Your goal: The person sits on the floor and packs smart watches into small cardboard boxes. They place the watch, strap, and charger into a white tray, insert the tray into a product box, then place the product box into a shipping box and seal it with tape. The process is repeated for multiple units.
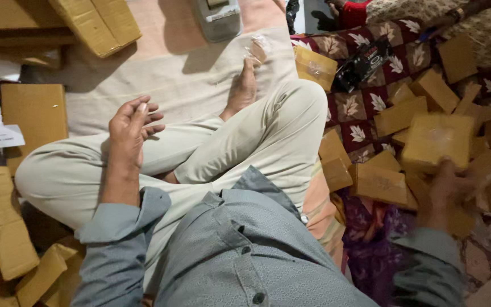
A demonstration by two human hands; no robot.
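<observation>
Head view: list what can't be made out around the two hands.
- Right hand: motion-blurred, so its grip on the yellow-brown packet is unclear.
- Left hand: a small pale item at the fingertips, too small to identify.
- Grey device: cut off by the top edge.
- Another person's sleeve: cut by the top right corner; the rest of that person is out of frame.
- Cardboard pieces: cropped by the left edge.
</observation>
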